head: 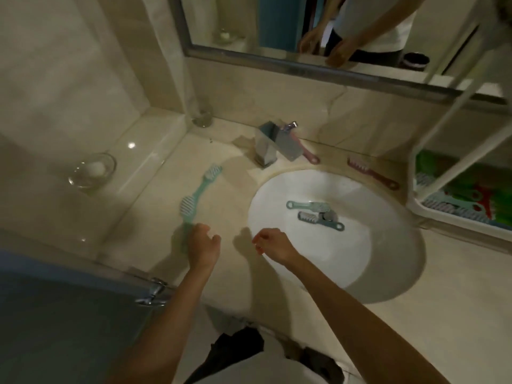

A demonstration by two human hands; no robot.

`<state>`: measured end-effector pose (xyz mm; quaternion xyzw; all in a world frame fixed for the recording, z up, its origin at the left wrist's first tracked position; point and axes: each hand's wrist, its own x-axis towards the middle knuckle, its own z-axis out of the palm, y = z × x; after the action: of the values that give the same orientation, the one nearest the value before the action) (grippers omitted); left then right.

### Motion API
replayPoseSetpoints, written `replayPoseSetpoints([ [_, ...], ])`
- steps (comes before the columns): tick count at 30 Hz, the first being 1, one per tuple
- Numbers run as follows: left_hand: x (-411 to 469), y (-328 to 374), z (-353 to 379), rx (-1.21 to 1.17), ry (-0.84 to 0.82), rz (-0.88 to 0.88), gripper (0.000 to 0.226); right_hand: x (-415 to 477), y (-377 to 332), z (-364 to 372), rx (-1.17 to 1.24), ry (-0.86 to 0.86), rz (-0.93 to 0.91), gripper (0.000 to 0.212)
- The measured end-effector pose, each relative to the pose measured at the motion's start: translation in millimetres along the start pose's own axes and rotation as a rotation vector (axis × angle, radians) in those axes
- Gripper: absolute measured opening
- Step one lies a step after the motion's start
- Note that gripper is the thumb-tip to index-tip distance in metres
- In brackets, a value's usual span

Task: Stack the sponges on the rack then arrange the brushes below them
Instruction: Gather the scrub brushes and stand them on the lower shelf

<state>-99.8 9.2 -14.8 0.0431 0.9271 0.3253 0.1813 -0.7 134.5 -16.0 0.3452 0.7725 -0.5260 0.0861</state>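
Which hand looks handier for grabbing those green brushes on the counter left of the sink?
Probably the left hand: it hovers empty right beside the nearest green brush. The right hand is over the sink rim, farther off.

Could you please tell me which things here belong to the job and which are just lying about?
Job: teal brushes in the sink, teal brushes on the counter, pink brushes, rack, green sponges.
Lying about: glass bowl, faucet, mirror.
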Motion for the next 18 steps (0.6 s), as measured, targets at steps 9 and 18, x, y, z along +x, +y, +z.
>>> replayPoseSetpoints([
  [9, 79.4, -37.7, -35.4, 0.259, -0.087, -0.040, 0.048, 36.6, -55.2, 58.4, -0.070, -0.076, 0.065, 0.024],
  [18, 89.2, -42.8, -45.7, 0.037, -0.214, 0.030, 0.032, 55.2, -78.3, 69.0, 0.132, -0.044, 0.208, 0.027],
])
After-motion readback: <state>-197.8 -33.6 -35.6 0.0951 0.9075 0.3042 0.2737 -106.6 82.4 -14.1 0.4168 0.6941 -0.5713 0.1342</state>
